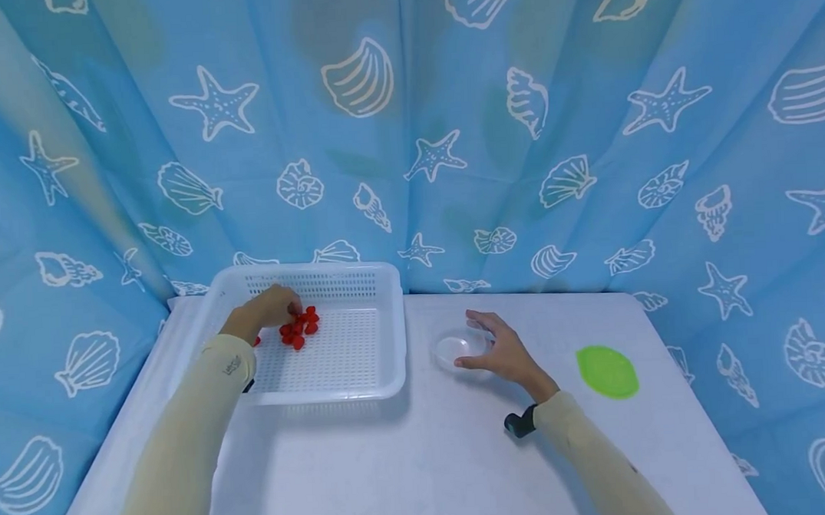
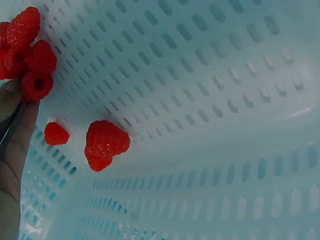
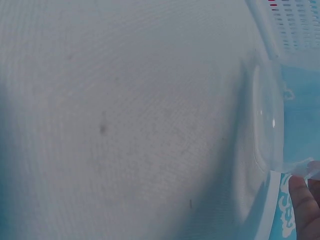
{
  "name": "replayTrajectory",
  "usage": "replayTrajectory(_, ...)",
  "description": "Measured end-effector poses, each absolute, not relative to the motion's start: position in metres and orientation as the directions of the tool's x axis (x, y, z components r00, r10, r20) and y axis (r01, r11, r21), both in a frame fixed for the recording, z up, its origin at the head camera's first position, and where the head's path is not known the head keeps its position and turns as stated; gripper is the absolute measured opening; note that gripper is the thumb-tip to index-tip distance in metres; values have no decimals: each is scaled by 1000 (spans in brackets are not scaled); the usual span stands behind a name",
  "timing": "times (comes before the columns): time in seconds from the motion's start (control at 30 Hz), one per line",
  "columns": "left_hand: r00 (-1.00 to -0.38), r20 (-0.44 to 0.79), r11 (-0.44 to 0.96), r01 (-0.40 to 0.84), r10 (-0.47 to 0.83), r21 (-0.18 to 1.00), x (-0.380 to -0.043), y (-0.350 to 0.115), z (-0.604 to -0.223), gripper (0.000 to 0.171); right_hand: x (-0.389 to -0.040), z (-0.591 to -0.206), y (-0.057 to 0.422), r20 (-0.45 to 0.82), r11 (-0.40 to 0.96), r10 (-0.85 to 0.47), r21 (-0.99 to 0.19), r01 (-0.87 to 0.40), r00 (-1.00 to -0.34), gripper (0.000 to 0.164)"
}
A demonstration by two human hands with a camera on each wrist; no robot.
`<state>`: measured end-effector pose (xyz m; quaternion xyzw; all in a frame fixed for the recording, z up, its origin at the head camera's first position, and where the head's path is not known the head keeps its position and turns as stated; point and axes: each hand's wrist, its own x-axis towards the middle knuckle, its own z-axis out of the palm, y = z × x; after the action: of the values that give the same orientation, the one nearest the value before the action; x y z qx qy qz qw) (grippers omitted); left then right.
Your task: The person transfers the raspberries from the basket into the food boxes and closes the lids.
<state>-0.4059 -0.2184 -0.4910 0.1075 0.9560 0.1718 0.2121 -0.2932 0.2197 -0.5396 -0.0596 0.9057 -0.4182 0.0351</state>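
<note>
Leftmost, the left hand [image 1: 269,306] touches red berries [image 1: 298,329] in a white basket [image 1: 322,396]; I cannot tell if it pinches one. Next comes a clear cup [image 1: 447,350], held by the right hand [image 1: 506,353], then a green leaf shape [image 1: 607,372].

Basket [image 1: 322,395] glossy plastic; bowl [image 1: 451,352] smooth plastic; raspberries [image 2: 106,139] bumpy, shiny.

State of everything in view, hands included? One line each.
Basket: upright on table, raspberries inside
Raspberries: loose, mostly clustered, some apart
Left hand: in basket, fingertips at raspberries; grip unclear
Right hand: fingers curled round clear cup
Clear cup: held, no raspberries visible inside
Green leaf-shaped piece: flat on table
Curtain: hanging in folds
</note>
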Motion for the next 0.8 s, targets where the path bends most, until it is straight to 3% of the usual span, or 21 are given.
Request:
replayTrajectory(0.3, -852, -176, 817, 383, 492, 432, -402, -219, -460, 22, -291, -540, 220, -7, 636, -141, -767, -85, -990, 98)
replayTrajectory(0.8, -847, 54, 708, 476, 530, 521, -374, -185, -426, 27, -291, -541, 217, -3, 622, -152, -777, -93, -988, 94)
